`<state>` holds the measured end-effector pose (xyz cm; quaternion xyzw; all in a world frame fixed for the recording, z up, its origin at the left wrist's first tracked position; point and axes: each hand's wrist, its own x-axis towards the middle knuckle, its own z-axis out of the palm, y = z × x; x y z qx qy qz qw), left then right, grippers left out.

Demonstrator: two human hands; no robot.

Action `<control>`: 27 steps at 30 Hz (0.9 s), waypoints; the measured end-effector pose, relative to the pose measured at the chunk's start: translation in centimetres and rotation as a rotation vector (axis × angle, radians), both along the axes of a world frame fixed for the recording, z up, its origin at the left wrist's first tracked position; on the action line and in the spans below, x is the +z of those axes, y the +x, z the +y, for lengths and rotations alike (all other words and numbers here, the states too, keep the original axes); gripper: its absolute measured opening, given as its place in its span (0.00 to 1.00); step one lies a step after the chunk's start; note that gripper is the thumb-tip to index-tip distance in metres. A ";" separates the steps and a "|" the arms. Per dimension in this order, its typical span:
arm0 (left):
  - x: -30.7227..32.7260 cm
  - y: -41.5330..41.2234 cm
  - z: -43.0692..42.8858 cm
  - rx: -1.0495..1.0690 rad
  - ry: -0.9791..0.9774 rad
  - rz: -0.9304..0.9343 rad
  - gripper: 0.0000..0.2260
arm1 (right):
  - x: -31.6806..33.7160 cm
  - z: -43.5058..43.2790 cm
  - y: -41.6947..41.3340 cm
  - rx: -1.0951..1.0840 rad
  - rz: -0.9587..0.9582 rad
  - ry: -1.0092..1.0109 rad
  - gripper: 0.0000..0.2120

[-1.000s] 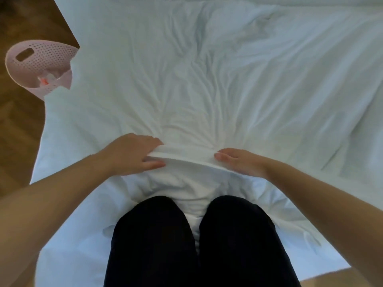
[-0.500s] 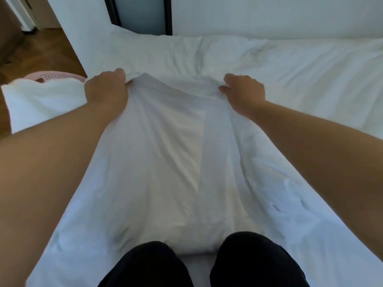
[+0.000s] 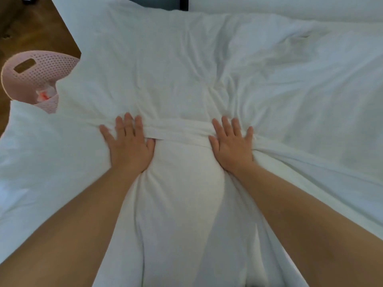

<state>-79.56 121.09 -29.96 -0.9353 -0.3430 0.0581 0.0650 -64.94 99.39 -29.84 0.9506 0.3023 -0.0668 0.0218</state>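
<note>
A white sheet (image 3: 186,65) covers the bed and lies wrinkled across most of the view. Its near edge is folded over into a thick band (image 3: 178,132) that runs between my two hands. My left hand (image 3: 129,145) lies flat on the left end of that band, fingers straight and spread. My right hand (image 3: 232,143) presses flat on the right end, fingers spread as well. Below the band the sheet bulges over something rounded (image 3: 182,179); what lies under it is hidden.
A pink perforated laundry basket (image 3: 35,75) stands on the wooden floor (image 3: 31,32) at the left, beside the bed's edge, with some cloth inside. A dark frame (image 3: 184,3) and a white wall show at the top.
Both hands had lifted the sheet's edge up and away from me. They have now come down, let go of it, and lie flat on the folded band. My dark-trousered knees are covered.
</note>
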 end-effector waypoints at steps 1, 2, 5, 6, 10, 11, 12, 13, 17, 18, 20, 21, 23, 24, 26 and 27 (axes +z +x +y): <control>0.2 0.4 0.1 0.013 -0.005 0.010 0.31 | -0.1 0.2 0.3 0.011 0.008 0.009 0.28; 0.6 0.5 0.1 0.014 -0.014 0.000 0.31 | 0.0 0.2 0.5 0.021 0.022 0.026 0.28; 2.0 0.6 -0.2 -0.208 -0.004 -0.164 0.25 | 1.4 -1.3 0.6 0.120 0.125 0.103 0.33; 2.3 0.6 -0.6 -0.347 0.014 -0.209 0.22 | 2.1 -2.2 0.6 0.177 0.154 0.094 0.36; 4.7 3.1 -1.4 -0.503 0.052 -0.317 0.09 | 4.3 -6.5 1.0 0.131 -0.030 0.007 0.24; 5.8 4.0 -1.6 -0.416 0.049 -0.307 0.08 | 5.3 -7.1 1.7 0.022 -0.060 0.007 0.17; 7.0 4.8 -2.1 -0.309 0.042 -0.272 0.09 | 6.2 -7.3 2.6 -0.083 -0.078 0.022 0.15; 7.8 5.4 -2.8 -0.194 0.037 -0.222 0.12 | 7.1 -7.1 3.3 -0.160 -0.091 0.042 0.15; 7.6 3.9 -8.8 -0.168 -0.083 -0.125 0.28 | 8.1 -6.3 1.7 -0.224 -0.135 0.145 0.14; 6.9 2.6 -10.8 -0.261 -0.126 -0.141 0.28 | 7.6 -7.0 0.2 -0.213 -0.095 0.126 0.17; 5.5 -0.1 -13.6 -0.418 -0.213 -0.077 0.28 | 6.8 -9.7 -2.2 -0.226 -0.026 0.017 0.24; 5.0 -1.4 -14.2 -0.471 -0.228 -0.003 0.28 | 6.7 -11.3 -3.0 -0.257 0.007 -0.019 0.26; 4.3 -3.0 -14.4 -0.511 -0.213 0.075 0.27 | 7.6 -14.3 -3.9 -0.352 0.070 -0.041 0.27; 4.2 -3.1 -14.3 -0.511 -0.198 0.091 0.27 | 8.0 -15.7 -4.1 -0.395 0.079 -0.055 0.28; 4.3 -2.6 -14.7 -0.518 -0.176 0.106 0.27 | 9.0 -18.7 -4.3 -0.458 0.092 -0.102 0.27; 4.6 -2.1 -15.1 -0.525 -0.178 0.098 0.27 | 9.4 -20.4 -4.4 -0.486 0.103 -0.126 0.26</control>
